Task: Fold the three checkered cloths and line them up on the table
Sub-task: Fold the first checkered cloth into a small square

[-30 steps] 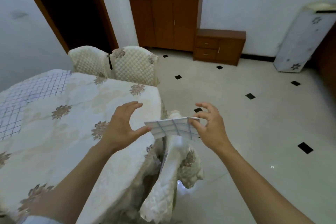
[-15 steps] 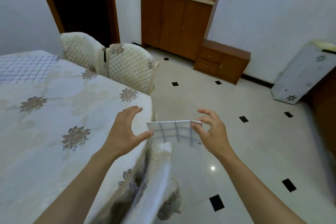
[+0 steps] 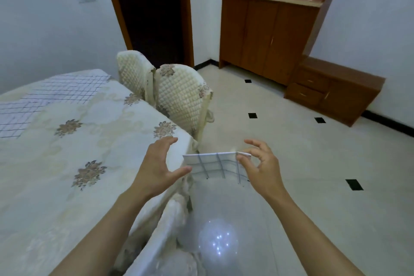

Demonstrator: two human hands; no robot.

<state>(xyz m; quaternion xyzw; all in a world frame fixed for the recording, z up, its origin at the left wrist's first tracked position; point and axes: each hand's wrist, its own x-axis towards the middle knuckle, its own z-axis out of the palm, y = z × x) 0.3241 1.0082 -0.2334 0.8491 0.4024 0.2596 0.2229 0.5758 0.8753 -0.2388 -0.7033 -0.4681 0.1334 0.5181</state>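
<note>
Right grip (image 3: 261, 168) still pinches folded cloth (image 3: 212, 163); left grip (image 3: 156, 168) stays open alongside.

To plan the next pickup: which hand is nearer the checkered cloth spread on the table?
Left. The left hand is over the table edge, right of the spread cloth; the right hand, farther right off the table, pinches the folded cloth.
</note>
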